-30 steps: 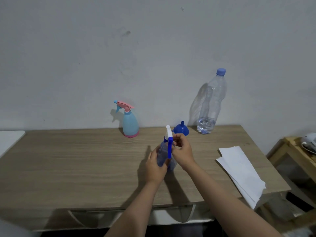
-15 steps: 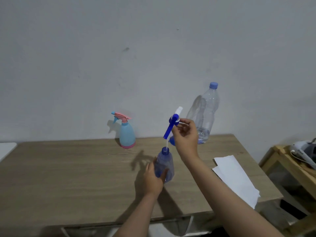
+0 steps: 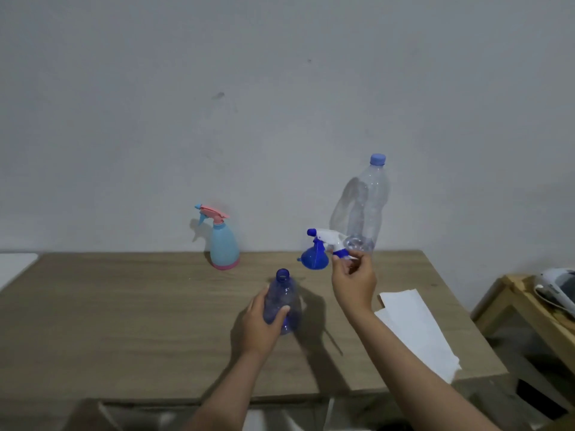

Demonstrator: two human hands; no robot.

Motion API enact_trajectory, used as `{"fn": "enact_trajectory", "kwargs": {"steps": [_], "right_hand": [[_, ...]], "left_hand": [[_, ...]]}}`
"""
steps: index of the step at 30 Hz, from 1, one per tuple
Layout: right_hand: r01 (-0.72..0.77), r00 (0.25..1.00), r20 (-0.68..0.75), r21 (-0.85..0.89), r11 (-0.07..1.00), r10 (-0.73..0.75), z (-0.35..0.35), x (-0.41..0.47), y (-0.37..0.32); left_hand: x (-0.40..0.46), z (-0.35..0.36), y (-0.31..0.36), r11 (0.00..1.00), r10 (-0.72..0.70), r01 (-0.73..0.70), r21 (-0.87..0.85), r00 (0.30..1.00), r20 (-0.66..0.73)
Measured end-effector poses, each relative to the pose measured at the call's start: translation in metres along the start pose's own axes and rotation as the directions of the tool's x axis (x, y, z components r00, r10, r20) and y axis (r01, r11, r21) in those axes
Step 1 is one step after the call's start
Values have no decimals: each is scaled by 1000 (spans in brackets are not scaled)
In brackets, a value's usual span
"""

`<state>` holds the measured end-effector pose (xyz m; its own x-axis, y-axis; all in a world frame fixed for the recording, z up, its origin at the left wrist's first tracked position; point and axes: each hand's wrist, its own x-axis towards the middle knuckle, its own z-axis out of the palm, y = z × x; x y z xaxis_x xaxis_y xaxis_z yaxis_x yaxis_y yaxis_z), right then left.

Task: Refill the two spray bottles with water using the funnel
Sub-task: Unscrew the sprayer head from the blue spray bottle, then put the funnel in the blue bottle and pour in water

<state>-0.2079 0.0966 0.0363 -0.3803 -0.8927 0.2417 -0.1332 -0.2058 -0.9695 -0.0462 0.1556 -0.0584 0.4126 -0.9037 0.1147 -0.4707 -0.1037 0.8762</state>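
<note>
Spray head off, neck open for the funnel [image 3: 313,259].
Left hand [image 3: 259,318] gripped the blue bottle [image 3: 281,298] to steady it; right hand [image 3: 353,279] pinched the spray head [image 3: 328,239] clear.

Plain grey-white wall [image 3: 280,104], faint scuff mark mid-height. Wood-grain table [image 3: 124,321] set against it. Light wooden side stand [image 3: 522,293] at right. Dim, even lighting

The open blue bottle [image 3: 281,298] stands mid-table, gripped from its left by the left hand [image 3: 261,318]. Behind and right of the bottle sits the funnel [image 3: 313,258], with the right hand [image 3: 353,281] and its sprayer head [image 3: 329,241] beside it. Left of the bottle and in front of it the table [image 3: 124,321] is bare; the paper [image 3: 413,325] lies well right.
</note>
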Motion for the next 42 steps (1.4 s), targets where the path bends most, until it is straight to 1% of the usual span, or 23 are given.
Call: {"fn": "enact_trajectory", "kwargs": {"steps": [2, 4, 7, 9, 14, 20, 23, 25, 27, 29, 31, 33, 35, 37, 39, 40, 42], "right_hand": [[-97, 995, 7, -113, 989, 98, -10, -3, 32], [-179, 981, 38, -199, 964, 190, -18, -5, 60], [-283, 947, 76, -265, 922, 313, -26, -10, 87], [-330, 928, 74, -289, 899, 365, -28, -11, 96], [-312, 910, 98, -477, 821, 403, -25, -3, 116], [-302, 903, 78, -585, 753, 423, -22, -1, 122], [-249, 932, 49, -635, 731, 360, -23, 3, 118], [-169, 966, 53, -608, 776, 252, -24, 11, 114], [-46, 986, 116, -517, 855, 123, -20, 26, 110], [68, 973, 228, -403, 912, 28, -10, 47, 104], [135, 943, 333, -355, 925, -10, 6, 73, 100], [139, 905, 426, -345, 928, 23, 25, 100, 100], [180, 850, 524, -389, 903, 56, 43, 124, 106], [345, 759, 648, -477, 808, 58, 60, 146, 115], [504, 633, 765, -526, 685, 121, 77, 163, 120], [546, 579, 796, -538, 642, 174, 85, 169, 121], [585, 507, 814, -567, 580, 285, 98, 179, 123]], "left_hand": [[3, 3, -7, 1000, -4, 4, -23, 1000, -5], [6, 7, -15, 1000, -2, 2, 0, 1000, 2], [10, 14, -25, 999, -9, 8, -31, 1000, -16], [10, 17, -27, 999, -15, 13, -50, 999, -34], [11, 22, -31, 995, -21, 17, -95, 999, -41], [11, 24, -35, 992, -21, 15, -125, 999, -48], [11, 25, -37, 991, -7, 3, -134, 999, -34], [12, 26, -38, 990, -1, -4, -142, 999, -35], [12, 26, -38, 991, 4, -10, -137, 999, -40], [11, 26, -38, 990, 18, -25, -136, 998, -54], [10, 27, -39, 990, 41, -52, -129, 996, -80], [8, 29, -39, 992, 45, -57, -109, 993, -107], [9, 29, -39, 995, 38, -50, -85, 990, -135], [11, 27, -34, 994, 90, -99, -54, 985, -147], [13, 24, -22, 984, 163, -170, -50, 979, -121], [13, 23, -16, 979, 186, -194, -67, 977, -107], [12, 25, -14, 972, 199, -212, -100, 972, -125]]}}
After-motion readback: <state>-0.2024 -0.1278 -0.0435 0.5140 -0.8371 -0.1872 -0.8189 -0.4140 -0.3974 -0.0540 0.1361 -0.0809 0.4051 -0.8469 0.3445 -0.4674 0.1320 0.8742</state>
